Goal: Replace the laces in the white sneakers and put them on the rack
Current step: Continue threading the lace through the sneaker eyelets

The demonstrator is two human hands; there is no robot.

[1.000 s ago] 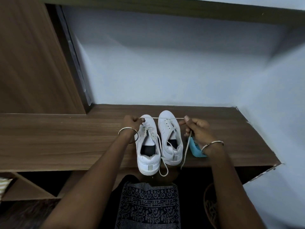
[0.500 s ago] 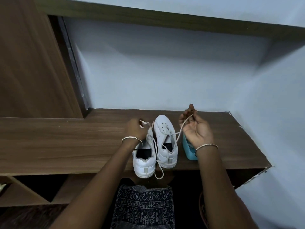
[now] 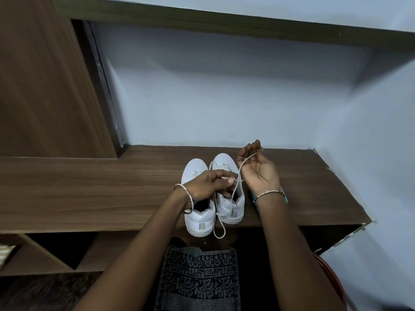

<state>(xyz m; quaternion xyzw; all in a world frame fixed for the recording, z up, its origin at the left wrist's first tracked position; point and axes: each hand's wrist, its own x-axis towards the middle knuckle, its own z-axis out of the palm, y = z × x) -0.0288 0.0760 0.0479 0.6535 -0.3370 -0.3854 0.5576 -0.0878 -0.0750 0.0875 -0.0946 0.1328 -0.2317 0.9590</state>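
Note:
Two white sneakers stand side by side on the wooden shelf [image 3: 89, 189], toes toward the wall: the left sneaker [image 3: 197, 218] and the right sneaker [image 3: 231, 207]. My left hand [image 3: 208, 185] reaches across both shoes and pinches a white lace [image 3: 238, 178] over the right sneaker. The lace runs up to my right hand [image 3: 258, 167], raised palm up just right of the shoes, where it passes between the curled fingers. Another lace loop [image 3: 219, 230] hangs over the shelf's front edge.
A teal object [image 3: 285, 198] lies on the shelf, mostly hidden behind my right wrist. A pale wall closes the back and right. A wooden panel [image 3: 45, 86] stands at the left. Open compartments [image 3: 45, 250] lie below the shelf, with a red rim [image 3: 332, 277] at lower right.
My left hand moved right, from the left sneaker across to the right one, and took the lace there. My right hand stayed raised with the lace. The taut horizontal lace from one second ago is gone.

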